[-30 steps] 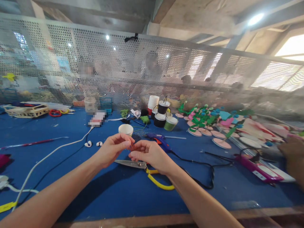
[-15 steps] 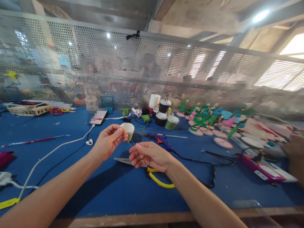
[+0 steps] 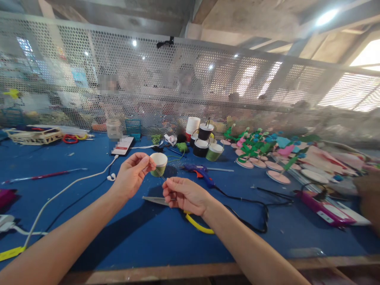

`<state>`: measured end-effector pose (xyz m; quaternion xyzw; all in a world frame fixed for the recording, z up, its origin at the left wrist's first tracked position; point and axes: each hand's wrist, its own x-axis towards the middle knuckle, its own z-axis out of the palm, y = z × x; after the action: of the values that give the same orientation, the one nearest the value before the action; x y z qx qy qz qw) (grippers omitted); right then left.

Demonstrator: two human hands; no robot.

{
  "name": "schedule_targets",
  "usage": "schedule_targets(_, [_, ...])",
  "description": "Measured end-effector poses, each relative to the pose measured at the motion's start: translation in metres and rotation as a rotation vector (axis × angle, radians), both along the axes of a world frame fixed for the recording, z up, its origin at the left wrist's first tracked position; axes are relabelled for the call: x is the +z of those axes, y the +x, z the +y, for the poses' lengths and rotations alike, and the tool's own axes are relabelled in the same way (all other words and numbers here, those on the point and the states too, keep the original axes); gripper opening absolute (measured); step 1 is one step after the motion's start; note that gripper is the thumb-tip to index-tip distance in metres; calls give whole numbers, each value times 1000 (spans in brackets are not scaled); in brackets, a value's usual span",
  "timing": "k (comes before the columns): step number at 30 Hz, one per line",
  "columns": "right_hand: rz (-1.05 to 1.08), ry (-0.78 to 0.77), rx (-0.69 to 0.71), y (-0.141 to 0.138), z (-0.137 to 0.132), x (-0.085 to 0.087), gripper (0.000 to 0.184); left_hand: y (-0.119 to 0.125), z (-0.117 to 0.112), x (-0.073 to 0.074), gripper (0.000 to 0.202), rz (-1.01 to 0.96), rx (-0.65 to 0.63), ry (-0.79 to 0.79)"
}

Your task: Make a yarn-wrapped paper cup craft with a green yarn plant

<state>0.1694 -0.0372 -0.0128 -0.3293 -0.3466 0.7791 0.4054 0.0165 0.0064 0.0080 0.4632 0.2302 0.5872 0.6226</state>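
Observation:
My left hand (image 3: 130, 174) is raised above the blue table (image 3: 124, 237), thumb and fingers pinched on one end of a thin wire (image 3: 160, 174). My right hand (image 3: 184, 194) sits lower and to the right, fingers curled and pinching the wire's other end. Just behind my left fingertips stands a small green cup (image 3: 159, 164) with a white rim. Under my right hand lie yellow-handled scissors (image 3: 178, 209), blades pointing left.
A blue glue gun (image 3: 200, 173) with a black cord lies behind my hands. Small pots (image 3: 204, 148), green and pink paper flowers (image 3: 252, 152), a phone (image 3: 122, 145) on a white cable, and a purple tool (image 3: 323, 208) fill the table. Another person's hand (image 3: 369, 198) shows at the right edge. A perforated screen (image 3: 178, 79) backs the table.
My hands have drawn apart: the left rose and moved left, the right dropped a little, and the thin wire now stretches between them.

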Motion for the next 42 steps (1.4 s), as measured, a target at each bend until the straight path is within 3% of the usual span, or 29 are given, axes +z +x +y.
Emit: schedule_targets(42, [-4, -18, -34, -8, -2, 0, 28, -5, 2, 8, 15, -38, 101, -18])
